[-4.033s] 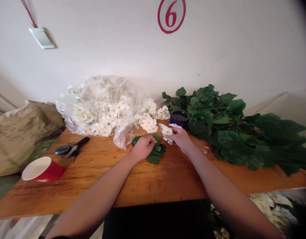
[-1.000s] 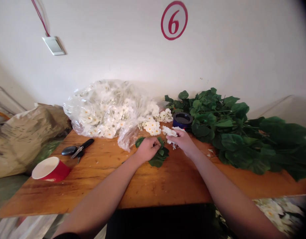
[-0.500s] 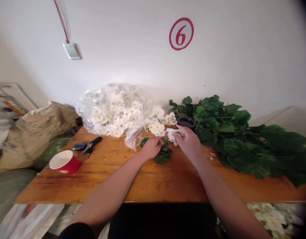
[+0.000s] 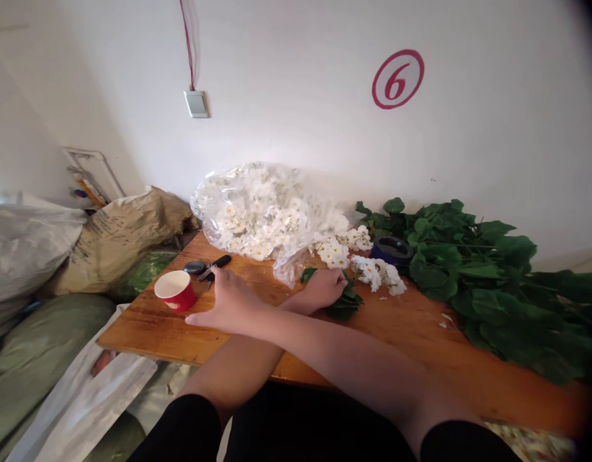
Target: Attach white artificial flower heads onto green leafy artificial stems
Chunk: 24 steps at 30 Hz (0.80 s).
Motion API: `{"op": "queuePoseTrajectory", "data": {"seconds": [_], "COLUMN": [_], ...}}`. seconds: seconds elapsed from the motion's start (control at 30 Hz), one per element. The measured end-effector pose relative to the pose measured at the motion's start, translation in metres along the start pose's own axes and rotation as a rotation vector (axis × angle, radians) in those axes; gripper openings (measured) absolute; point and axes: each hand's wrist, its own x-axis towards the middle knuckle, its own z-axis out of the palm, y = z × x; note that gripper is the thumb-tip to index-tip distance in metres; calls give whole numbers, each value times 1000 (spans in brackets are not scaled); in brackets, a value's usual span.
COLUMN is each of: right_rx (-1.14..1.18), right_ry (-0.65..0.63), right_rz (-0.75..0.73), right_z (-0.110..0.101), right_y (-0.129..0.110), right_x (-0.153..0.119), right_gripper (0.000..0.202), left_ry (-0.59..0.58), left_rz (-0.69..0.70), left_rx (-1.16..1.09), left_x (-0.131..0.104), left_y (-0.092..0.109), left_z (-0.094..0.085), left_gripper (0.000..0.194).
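My left hand [image 4: 326,289] is closed round a small bunch of green leaves [image 4: 344,307] low over the wooden table. Crossing over my left forearm, my right arm reaches left, and my right hand [image 4: 233,301] is open with thumb and fingers apart, holding nothing. It is beside a red paper cup [image 4: 176,299] with a white inside. Behind the fingers lie black-handled cutters [image 4: 222,262] and a dark rounded object [image 4: 194,267]. White flower clusters [image 4: 380,274] lie right of my left hand, near a dark roll [image 4: 392,249].
A clear plastic bag of white flowers [image 4: 257,212] stands against the wall. Large green leaf stems [image 4: 498,276] cover the right of the wooden table [image 4: 146,337]. Sacks [image 4: 117,231] are piled on the left, beyond the table edge.
My right hand has let go of the white flowers and swung left across my left arm to the cup. The view has turned left. My left hand still holds the leaves.
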Motion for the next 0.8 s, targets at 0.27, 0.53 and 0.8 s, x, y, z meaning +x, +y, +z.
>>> {"op": "queuePoseTrajectory", "data": {"seconds": [0.27, 0.53, 0.8], "right_rx": [30, 201, 645], "right_ry": [48, 142, 535], "right_rz": [48, 59, 33], "right_z": [64, 62, -32], "right_y": [-15, -22, -4], "right_x": [62, 51, -61], "right_gripper": [114, 87, 84], "left_ry": [-131, -108, 139], "left_rz": [63, 9, -148], "left_rx": [131, 18, -791], "left_x": [2, 2, 5], "left_y": [-10, -10, -11], "left_z": [3, 1, -2], "left_gripper": [19, 17, 16]}}
